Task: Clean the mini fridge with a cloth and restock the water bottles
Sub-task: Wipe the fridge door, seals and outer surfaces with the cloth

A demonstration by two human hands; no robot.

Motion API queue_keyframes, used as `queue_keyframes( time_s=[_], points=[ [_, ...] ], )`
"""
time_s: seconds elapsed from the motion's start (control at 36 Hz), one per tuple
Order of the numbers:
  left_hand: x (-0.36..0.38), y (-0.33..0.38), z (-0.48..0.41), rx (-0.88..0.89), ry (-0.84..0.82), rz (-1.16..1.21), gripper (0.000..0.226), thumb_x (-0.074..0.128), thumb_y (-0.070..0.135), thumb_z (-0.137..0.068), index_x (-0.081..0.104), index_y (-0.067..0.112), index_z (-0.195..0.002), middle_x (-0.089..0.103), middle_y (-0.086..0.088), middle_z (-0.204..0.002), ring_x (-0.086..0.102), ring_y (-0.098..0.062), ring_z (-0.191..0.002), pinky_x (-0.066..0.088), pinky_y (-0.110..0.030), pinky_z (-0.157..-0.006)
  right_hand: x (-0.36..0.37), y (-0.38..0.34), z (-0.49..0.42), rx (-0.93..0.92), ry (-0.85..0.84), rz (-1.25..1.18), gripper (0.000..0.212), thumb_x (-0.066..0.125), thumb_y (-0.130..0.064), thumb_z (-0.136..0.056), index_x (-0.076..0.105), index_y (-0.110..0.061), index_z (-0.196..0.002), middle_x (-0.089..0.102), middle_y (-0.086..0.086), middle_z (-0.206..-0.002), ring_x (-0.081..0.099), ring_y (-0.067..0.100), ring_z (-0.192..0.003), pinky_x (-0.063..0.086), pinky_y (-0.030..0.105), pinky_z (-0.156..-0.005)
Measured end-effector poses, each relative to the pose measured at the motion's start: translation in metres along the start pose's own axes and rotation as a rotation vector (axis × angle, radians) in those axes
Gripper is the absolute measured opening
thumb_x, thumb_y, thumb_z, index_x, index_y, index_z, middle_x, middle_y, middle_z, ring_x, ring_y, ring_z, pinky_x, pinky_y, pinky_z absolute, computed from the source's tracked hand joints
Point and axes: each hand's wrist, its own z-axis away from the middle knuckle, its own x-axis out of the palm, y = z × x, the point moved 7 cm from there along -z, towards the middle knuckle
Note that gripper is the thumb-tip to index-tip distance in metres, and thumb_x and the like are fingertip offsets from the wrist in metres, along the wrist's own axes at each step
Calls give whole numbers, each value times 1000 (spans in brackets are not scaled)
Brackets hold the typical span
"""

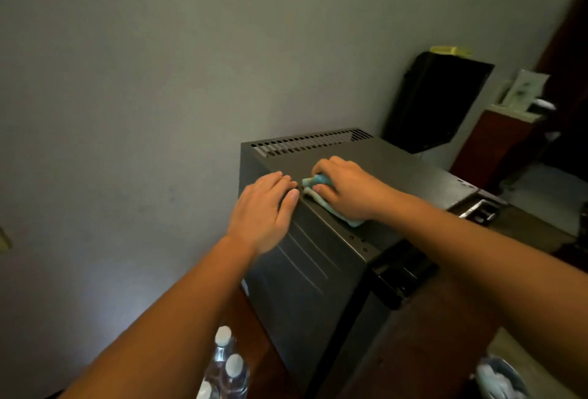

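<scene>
A dark grey mini fridge (397,172) stands against the wall, seen from above, with vent slots along its back edge. My right hand (346,190) grips a bunched light blue cloth (315,184) and presses it on the fridge top near the left edge. My left hand (265,209) lies flat with straight fingers on the fridge's top left edge, just left of the cloth. Several clear water bottles (230,367) with white caps stand on the floor at the bottom, beside the fridge's left side.
A black box-shaped object (436,102) with something yellow on top sits behind the fridge. A reddish wooden cabinet (496,144) with papers stands at the right. A bin (502,379) with crumpled white waste is at the bottom right. The grey wall (143,96) fills the left.
</scene>
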Motion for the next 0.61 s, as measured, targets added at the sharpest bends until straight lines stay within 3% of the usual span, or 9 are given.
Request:
queue_keyframes(
  time_s=[0.19, 0.47, 0.61],
  points=[
    [4, -3, -4, 41, 39, -36, 53, 27, 46, -105, 67, 14, -117, 64, -3, -112, 54, -19, -110, 47, -42, -88, 0, -3, 6, 67, 40, 8, 27, 49, -42, -102, 49, -27, -124, 50, 3, -126, 48, 27, -115, 47, 51, -96],
    [2, -3, -12, 102, 126, -74, 42, 34, 38, -106, 66, 12, -97, 55, -3, -89, 51, -24, -87, 41, -39, -77, 2, -4, 4, 68, 66, 5, 27, 47, -41, -103, 48, -22, -123, 49, 6, -125, 48, 31, -113, 45, 46, -87],
    [-5, 0, -19, 134, 120, -125, 43, 33, 37, -106, 58, 12, -81, 49, -2, -80, 47, -24, -78, 35, -38, -73, 4, -6, 1, 59, 20, -17, 29, 47, -41, -103, 47, -23, -125, 48, 6, -127, 47, 30, -115, 45, 50, -93]
  ],
)
